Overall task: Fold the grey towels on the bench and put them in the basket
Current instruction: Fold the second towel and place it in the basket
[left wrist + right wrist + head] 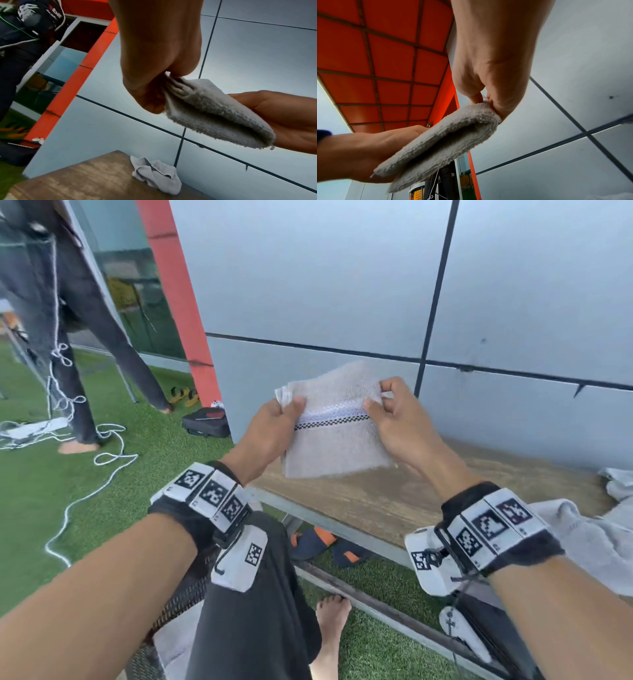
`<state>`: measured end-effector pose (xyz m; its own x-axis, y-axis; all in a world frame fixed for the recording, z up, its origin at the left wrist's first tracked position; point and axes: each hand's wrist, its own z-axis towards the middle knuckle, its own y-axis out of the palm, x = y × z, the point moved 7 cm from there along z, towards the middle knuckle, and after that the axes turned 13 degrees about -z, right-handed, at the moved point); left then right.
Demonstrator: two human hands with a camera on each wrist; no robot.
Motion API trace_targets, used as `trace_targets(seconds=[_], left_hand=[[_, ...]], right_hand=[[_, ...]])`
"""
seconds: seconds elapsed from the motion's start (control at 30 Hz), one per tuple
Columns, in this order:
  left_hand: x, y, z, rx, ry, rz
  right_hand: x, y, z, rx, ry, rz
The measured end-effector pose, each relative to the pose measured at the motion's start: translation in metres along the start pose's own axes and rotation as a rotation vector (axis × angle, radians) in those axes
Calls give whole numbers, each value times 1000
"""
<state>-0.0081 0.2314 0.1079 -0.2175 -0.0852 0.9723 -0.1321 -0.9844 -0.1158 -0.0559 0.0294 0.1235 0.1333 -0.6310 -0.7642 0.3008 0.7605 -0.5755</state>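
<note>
A folded grey towel (337,419) with a checked stripe hangs in the air above the wooden bench (394,501). My left hand (277,422) pinches its upper left corner, and my right hand (394,412) pinches its upper right corner. From the left wrist view, the towel (214,112) shows as thick doubled layers held by my left hand (154,94), with the right hand (283,119) at its far end. The right wrist view has the towel (440,142) between my right hand (488,97) and my left hand (376,151). Unfolded grey towels (582,532) lie at the bench's right end. A dark mesh basket (178,604) sits partly hidden under my left forearm.
A crumpled grey towel (156,174) lies on the bench by the grey panelled wall (342,285). Another person's legs (78,337) stand on the green turf at left, among white cables (102,453). Sandals (322,542) lie under the bench. A black case (205,422) rests beside the orange pillar (178,296).
</note>
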Motion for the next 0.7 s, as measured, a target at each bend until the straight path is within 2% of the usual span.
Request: trace_targets(seconds=[0.23, 0.33, 0.6, 0.7], left_hand=[[-28, -69, 10, 89, -55, 36], [-65, -94, 14, 125, -119, 51], [-162, -151, 12, 230, -252, -41], [-196, -178, 3, 283, -306, -25]], right_hand=[[-35, 65, 33, -141, -75, -112], [-29, 96, 45, -209, -53, -124], [2, 213, 70, -399, -200, -222], [17, 262, 75, -478, -204, -223]])
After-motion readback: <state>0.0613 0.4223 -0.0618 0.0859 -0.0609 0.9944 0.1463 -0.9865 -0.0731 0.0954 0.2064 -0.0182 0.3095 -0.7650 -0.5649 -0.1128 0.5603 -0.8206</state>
